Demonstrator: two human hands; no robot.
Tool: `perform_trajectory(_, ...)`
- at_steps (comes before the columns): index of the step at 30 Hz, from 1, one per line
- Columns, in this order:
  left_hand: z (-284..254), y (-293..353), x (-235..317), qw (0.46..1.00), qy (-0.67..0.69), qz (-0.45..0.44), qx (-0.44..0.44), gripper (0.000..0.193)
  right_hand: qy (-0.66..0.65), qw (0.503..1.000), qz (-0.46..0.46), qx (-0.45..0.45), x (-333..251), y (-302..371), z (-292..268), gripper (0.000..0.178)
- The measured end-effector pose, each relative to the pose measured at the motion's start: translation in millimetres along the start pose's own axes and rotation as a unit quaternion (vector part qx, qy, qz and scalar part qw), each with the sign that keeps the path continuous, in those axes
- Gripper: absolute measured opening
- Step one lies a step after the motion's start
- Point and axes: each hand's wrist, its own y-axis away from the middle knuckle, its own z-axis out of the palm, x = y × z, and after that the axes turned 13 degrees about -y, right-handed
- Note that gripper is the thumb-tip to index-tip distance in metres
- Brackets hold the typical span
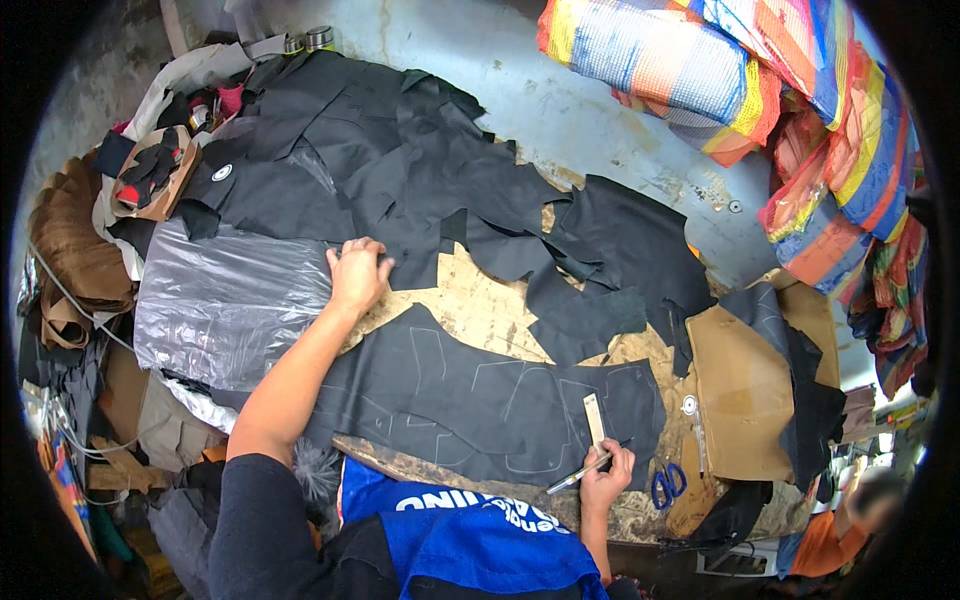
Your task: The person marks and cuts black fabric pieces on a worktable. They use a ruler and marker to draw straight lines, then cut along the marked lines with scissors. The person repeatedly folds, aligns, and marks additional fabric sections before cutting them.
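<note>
Grip of right hand (606,474) pinched a silver pen (575,476) at the near edge of the white-lined black sheet (470,400) on the table (480,300); left hand (360,277), farther left, touched black material (370,190), grip indeterminable.

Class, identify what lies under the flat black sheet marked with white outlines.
Beneath the black sheet, a worn, stained tan tabletop shows past its upper and lower edges; anything under the middle is hidden.

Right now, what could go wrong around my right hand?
Your right hand, gripping a pen over the black sheet, could smudge the pale outlines if it drags across them. The blue-handled scissors lie near the work surface's front edge, so a bump might knock them off.
</note>
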Motion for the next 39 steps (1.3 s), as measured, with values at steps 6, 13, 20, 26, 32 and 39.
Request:
perform_trajectory(6,3.9,-15.0,7.4,0.997,0.026,0.034,-0.060,0.063,0.003,1.000,0.005,-0.004,-1.1,-0.6,-0.3,0.023)
perform_trajectory(13,-8.5,-45.1,44.6,0.980,-0.056,-0.089,-0.171,0.064,0.012,1.000,0.009,-0.003,-2.1,-0.7,-0.3,0.022)
perform_trajectory(20,30.6,-117.5,58.6,0.973,0.098,-0.130,-0.162,0.060,0.015,1.000,0.005,-0.001,-3.9,-1.5,-0.6,0.021)
perform_trajectory(26,43.8,-109.6,69.2,0.983,0.098,-0.152,0.016,0.075,0.019,1.000,0.004,0.003,-2.8,-1.0,-0.1,0.022)
perform_trajectory(32,39.6,-111.4,62.5,0.953,0.226,-0.175,-0.098,0.056,0.011,1.000,0.027,0.005,-9.6,-3.0,-1.6,0.022)
perform_trajectory(39,-35.9,-101.9,64.0,0.682,0.714,-0.021,-0.155,0.049,-0.072,0.997,0.011,0.000,-50.3,-28.2,12.0,0.019)
